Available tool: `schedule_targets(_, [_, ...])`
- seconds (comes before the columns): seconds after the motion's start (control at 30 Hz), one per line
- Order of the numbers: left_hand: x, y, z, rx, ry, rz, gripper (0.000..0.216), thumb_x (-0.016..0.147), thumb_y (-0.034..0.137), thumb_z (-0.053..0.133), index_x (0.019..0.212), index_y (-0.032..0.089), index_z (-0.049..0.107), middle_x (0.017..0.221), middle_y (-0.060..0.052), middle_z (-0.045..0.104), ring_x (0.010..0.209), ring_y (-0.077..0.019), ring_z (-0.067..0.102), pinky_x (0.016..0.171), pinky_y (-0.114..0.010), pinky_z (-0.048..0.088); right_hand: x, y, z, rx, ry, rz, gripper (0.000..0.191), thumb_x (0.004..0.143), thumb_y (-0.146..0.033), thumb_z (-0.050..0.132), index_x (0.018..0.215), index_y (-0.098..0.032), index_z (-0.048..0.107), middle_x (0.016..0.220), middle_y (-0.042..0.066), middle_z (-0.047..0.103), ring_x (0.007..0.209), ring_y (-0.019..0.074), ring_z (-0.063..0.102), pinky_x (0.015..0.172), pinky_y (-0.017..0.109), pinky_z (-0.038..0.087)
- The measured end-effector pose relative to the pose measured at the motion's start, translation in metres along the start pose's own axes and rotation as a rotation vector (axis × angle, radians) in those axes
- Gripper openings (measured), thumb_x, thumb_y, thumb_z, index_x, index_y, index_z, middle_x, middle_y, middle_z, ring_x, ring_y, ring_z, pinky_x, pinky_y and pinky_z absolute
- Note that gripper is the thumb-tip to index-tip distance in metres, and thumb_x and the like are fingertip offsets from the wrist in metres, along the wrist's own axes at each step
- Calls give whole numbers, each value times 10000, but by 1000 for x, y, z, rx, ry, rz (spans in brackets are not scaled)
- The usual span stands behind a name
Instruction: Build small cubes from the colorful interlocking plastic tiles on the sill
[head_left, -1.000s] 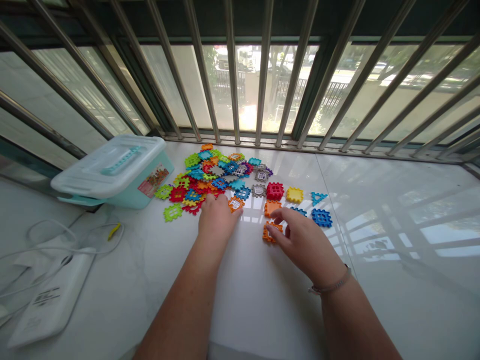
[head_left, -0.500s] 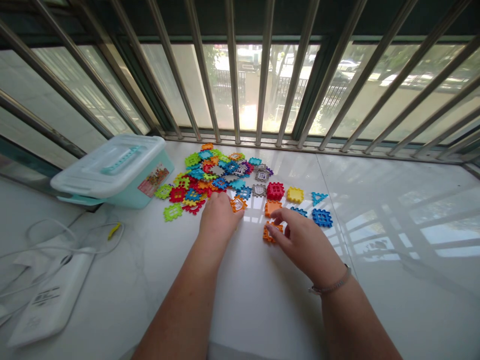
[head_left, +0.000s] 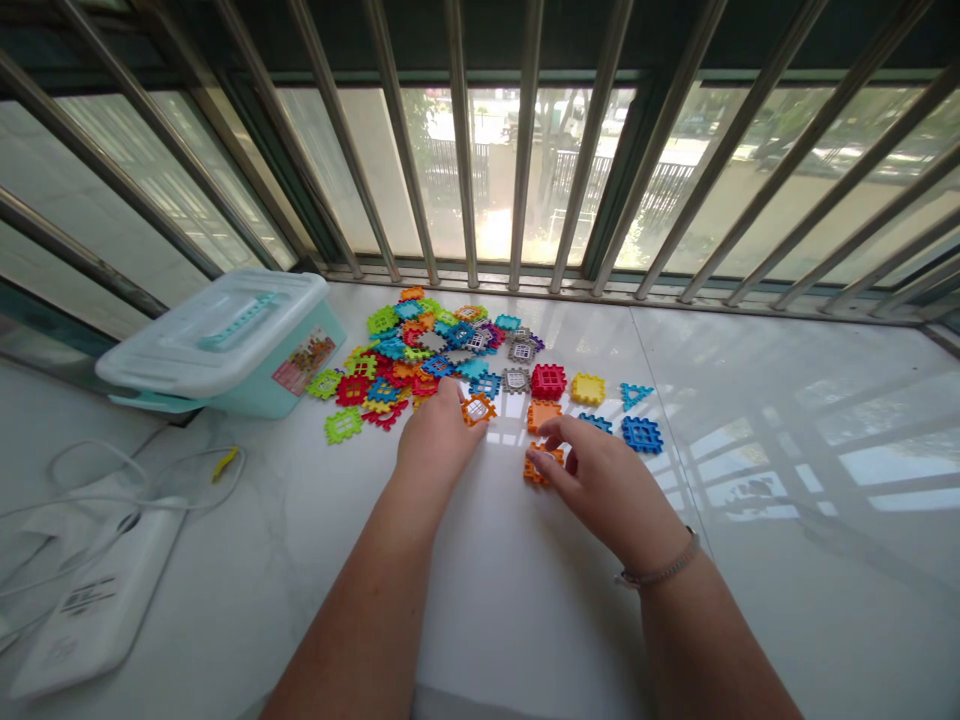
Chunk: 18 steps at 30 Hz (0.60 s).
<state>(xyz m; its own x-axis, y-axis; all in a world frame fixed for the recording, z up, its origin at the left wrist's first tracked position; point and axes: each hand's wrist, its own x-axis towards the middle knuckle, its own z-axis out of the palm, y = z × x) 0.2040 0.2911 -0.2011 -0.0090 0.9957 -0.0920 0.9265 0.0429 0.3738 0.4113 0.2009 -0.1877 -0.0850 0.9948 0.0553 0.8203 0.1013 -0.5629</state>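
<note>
My left hand (head_left: 437,432) pinches an orange interlocking building piece (head_left: 478,409) with a window grid, just in front of the heap. My right hand (head_left: 596,465) is curled over a second orange building piece (head_left: 537,468) on the white surface; its thumb lies across the piece, and the other fingers are partly hidden. Right behind that one is a solid orange piece (head_left: 543,415). A stack of red pieces (head_left: 548,381), a yellow piece (head_left: 588,388), a blue triangle (head_left: 636,396) and blue square pieces (head_left: 642,434) lie beyond and to the right, one blue piece partly covered by my right hand.
A mixed heap of coloured building pieces (head_left: 420,352) spreads behind my left hand. At the left stands a lidded mint-green box (head_left: 285,360). A white power strip (head_left: 105,590) with cables lies at the lower left. Metal window bars (head_left: 521,180) close off the back.
The orange piece in my left hand has tilted slightly, so its grid faces up more. My right hand stays at its orange piece. The whole view has shifted a little.
</note>
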Motion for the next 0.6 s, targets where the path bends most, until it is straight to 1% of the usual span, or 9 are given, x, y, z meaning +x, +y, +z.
schedule_targets(0.1, [-2,3,-3,-60,2,-1,392,844,423,797,1118,263,566,1016,-74,761,961,-315,728,740,-354,454,0,0,0,-4,2,-3,159,1040,-380,680,1128,-247,690,1084,41,788,776,187,695,678,303,448])
schedule_targets(0.2, [-4,6,-6,-216,3,35,428,813,460,820,1076,259,550,994,-43,735,885,-259,688,713,-331,434,0,1,1,2,18,-7,188,1050,-403,668,1146,-242,687,1102,47,789,772,189,697,686,311,458])
schedule_targets(0.27, [-6,9,-5,-388,-38,91,475,789,513,843,1051,255,543,971,-18,709,814,-210,644,686,-307,433,0,1,2,34,49,2,239,1056,-420,658,1209,-239,681,1136,57,790,756,183,698,695,317,478])
schedule_targets(0.33, [-9,12,-3,-573,-117,157,507,782,557,851,1036,254,535,934,10,682,742,-166,589,649,-284,429,-1,1,2,91,90,22,320,1058,-450,651,1292,-231,660,1165,73,792,729,175,701,699,322,503])
schedule_targets(0.4, [-11,14,1,-690,-165,215,499,790,550,850,1030,256,527,906,32,657,691,-135,534,618,-264,412,-1,1,2,148,126,37,395,1060,-488,643,1353,-223,634,1169,86,794,709,175,704,700,326,524])
schedule_targets(0.47, [-12,15,4,-721,-160,248,479,799,525,848,1029,258,523,901,42,640,672,-119,502,610,-253,396,0,0,2,180,145,43,430,1061,-512,637,1378,-221,622,1153,88,798,709,181,706,704,332,536])
schedule_targets(0.6, [-12,15,3,-718,-125,264,483,801,515,853,1037,259,518,915,42,629,682,-114,505,624,-255,412,0,-2,2,226,135,57,405,1074,-504,616,1365,-224,637,1141,81,800,734,187,713,719,336,549])
